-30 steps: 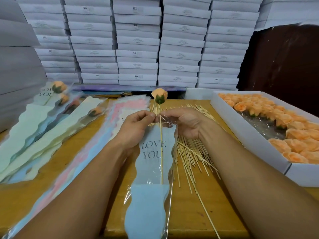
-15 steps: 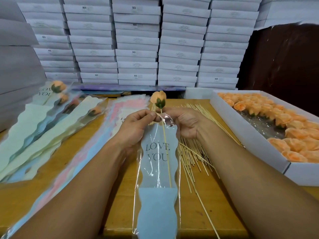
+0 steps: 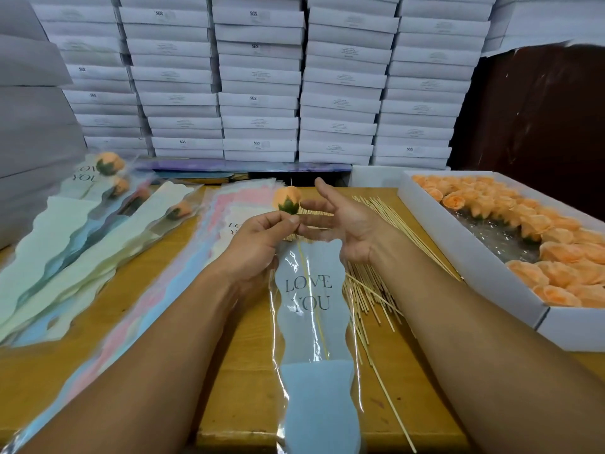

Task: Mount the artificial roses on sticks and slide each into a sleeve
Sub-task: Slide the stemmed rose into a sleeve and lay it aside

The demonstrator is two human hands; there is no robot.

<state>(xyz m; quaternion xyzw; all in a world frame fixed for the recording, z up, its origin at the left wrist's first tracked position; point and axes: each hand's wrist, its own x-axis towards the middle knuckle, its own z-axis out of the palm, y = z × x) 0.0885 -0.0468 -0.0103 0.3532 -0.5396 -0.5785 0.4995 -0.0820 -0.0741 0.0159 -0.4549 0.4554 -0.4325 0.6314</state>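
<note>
Far left of the table point(image 3: 229, 381): finished sleeves point(image 3: 82, 244) lie fanned out, each with an orange rose head near its top; beside them sits a pile of empty sleeves point(image 3: 157, 309) in pink and blue tints. Centre: left hand point(image 3: 258, 244) has its fingers point(image 3: 288, 221) pinched together on the stick point(image 3: 314, 316) just under the green calyx of the rose point(image 3: 288, 199), at the mouth of the blue "LOVE YOU" sleeve point(image 3: 314, 355). The stick runs down inside the clear film; its lower end reaches about the top of the opaque blue panel. The rose head stands above the sleeve mouth, not yet inside. Right hand point(image 3: 347, 227): fingers spread apart, palm open, holding nothing, just beside the rose and sleeve top. Further right: loose bamboo sticks point(image 3: 370, 280) scattered on the table, then a white box point(image 3: 474, 257) of orange rose heads. Handling judgement: the assembly looks very light; the stick is thin and stiff but likely to bow or snap if pushed from far back. The rose appears soft and crushable, so it should not be squeezed. Best hold seems to be the stick right below the calyx, as now. The film looks glossy, thin and floppy, probably slippery; its mouth likely needs the free hand to pinch an edge and keep it open.
</note>
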